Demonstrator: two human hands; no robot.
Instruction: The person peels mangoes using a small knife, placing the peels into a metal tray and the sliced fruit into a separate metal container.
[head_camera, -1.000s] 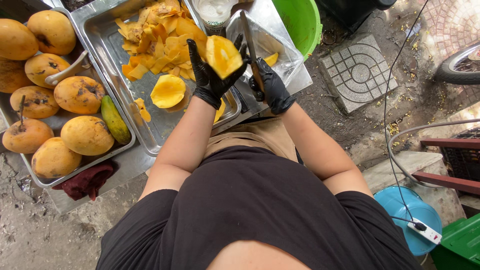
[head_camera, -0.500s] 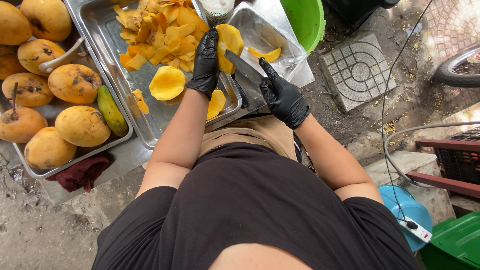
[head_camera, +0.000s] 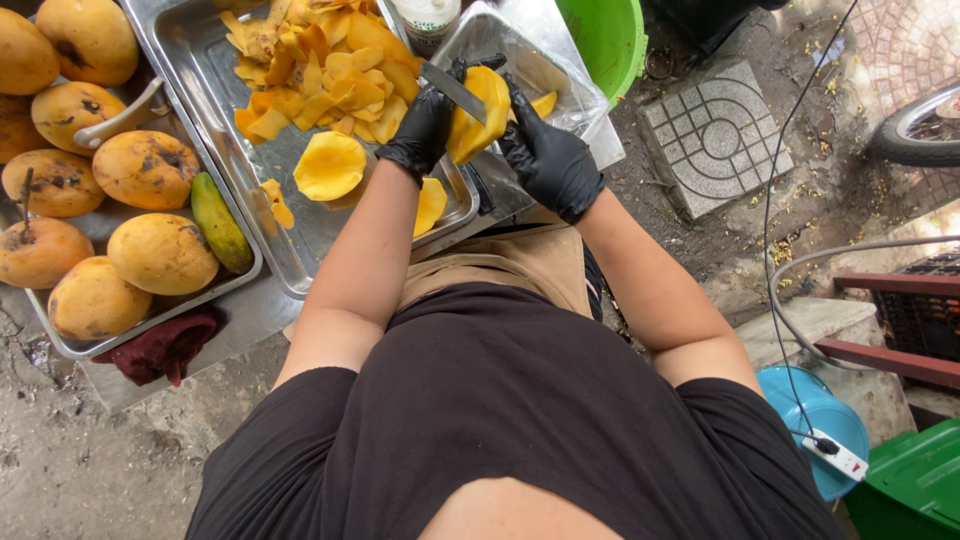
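Knife (head_camera: 455, 91) across mango (head_camera: 478, 115), tray rim (head_camera: 470, 205) beneath

A single view is given, taken from a camera worn on the person's head and aimed steeply downward. The person's own torso and forearms are seen close at the lower middle of the frame. The steel bench (head_camera: 255, 320) with its trays is framed at the upper left, near the lens. The ground and a paving tile (head_camera: 712, 140) are taken in at the right, farther off.
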